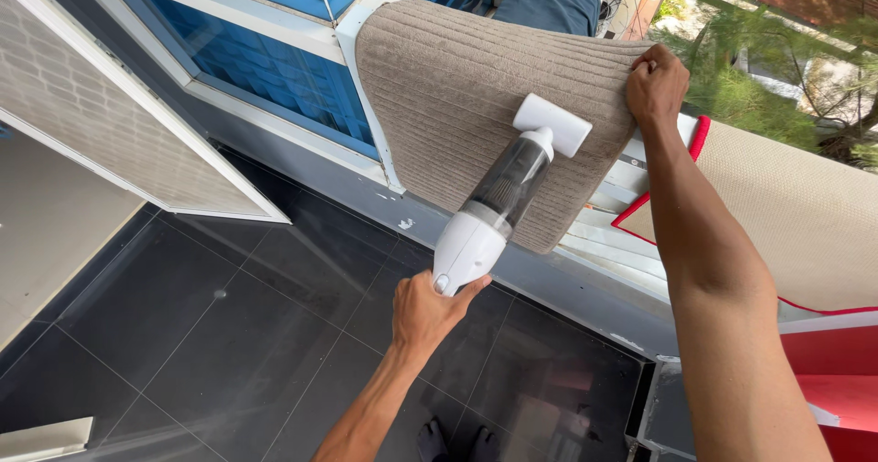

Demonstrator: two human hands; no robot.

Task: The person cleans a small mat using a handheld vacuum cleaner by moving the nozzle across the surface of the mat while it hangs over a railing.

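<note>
A beige ribbed mat (457, 87) hangs over a white railing. My left hand (428, 311) grips the handle of a white handheld vacuum (498, 204) with a clear dust chamber. Its wide white nozzle presses flat against the mat near the middle right. My right hand (655, 83) clutches the mat's upper right edge on top of the railing, arm stretched forward.
A second tan mat with red trim (805, 210) hangs on the railing to the right. Blue glass window panels (274, 69) in white frames stand at left. Dark glossy floor tiles (229, 334) lie below. A red surface (837, 380) sits at lower right.
</note>
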